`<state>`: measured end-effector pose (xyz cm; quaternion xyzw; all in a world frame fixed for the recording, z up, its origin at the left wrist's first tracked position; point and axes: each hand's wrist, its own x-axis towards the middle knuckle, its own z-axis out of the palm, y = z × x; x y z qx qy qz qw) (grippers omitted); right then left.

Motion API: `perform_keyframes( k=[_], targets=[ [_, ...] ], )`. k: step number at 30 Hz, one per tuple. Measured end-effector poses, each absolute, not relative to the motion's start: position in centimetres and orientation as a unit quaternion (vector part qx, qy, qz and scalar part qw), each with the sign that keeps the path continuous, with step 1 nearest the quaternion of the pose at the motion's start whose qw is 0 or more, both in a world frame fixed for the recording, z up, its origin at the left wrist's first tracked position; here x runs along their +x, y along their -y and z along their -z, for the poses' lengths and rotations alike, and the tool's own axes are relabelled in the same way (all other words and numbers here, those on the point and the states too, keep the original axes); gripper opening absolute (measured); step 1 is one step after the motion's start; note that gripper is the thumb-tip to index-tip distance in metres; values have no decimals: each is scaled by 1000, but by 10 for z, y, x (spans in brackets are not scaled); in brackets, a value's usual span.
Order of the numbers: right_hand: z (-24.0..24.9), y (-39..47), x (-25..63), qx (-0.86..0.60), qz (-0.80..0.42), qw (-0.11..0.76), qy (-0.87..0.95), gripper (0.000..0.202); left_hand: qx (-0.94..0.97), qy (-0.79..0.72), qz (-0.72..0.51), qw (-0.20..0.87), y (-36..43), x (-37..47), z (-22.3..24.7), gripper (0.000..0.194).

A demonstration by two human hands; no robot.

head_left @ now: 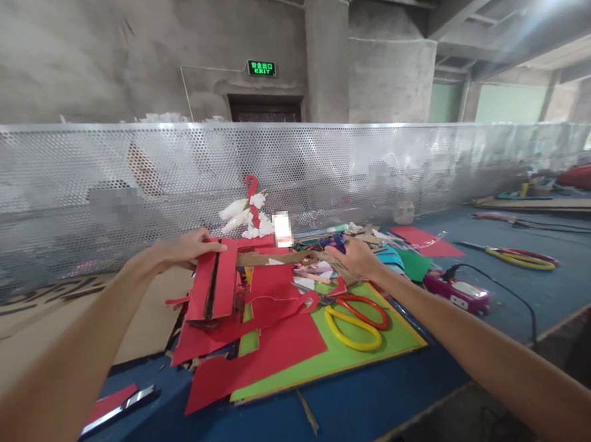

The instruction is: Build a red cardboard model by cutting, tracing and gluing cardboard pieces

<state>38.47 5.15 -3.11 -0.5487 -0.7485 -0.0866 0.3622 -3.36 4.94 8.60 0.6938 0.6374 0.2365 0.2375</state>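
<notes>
"Which step are you on?"

"Steadying the work for gluing, I judge. My left hand (191,246) pinches the far end of the folded red cardboard piece (224,272), left of centre over red sheets (293,344) and a green sheet (402,334). My right hand (356,257) is closed round a dark blue tool (337,240) (a glue gun, I think, though my fingers hide part of it)."

"And the next move?"

"It calls for keeping the red piece still and bringing the tool across to its dark gap, if glue belongs there."

"Anything in the way?"

"Far left, brown cardboard (144,327) and a silver cutter (119,410) near my forearm. Between my hands, loose scraps (318,270); nearer me, scissors (357,345) on the green sheet. Rightward, a purple power strip (457,296) whose black cord (530,310) could snag, then more scissors (531,262)."
</notes>
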Motion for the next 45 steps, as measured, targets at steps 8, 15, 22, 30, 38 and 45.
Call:
perform_keyframes(
  k=[8,15,22,30,38,45],
  targets=[
    [30,-52,393,-586,97,321,738,49,694,-635,-238,240,-53,-37,-85,56],
    [27,-46,380,-551,84,349,753,43,688,-636,-251,242,-54,-37,-84,50],
    [28,-46,394,-569,67,331,749,48,684,-642,-254,236,-52,-33,-86,52],
    [30,-48,402,-531,46,357,767,45,683,-637,-255,252,-55,-38,-84,52],
    [31,-55,396,-533,83,374,754,44,687,-636,-255,240,-53,-36,-84,51],
    [32,-53,395,-558,89,335,754,42,692,-638,-251,224,-55,-37,-84,50]
  ],
)
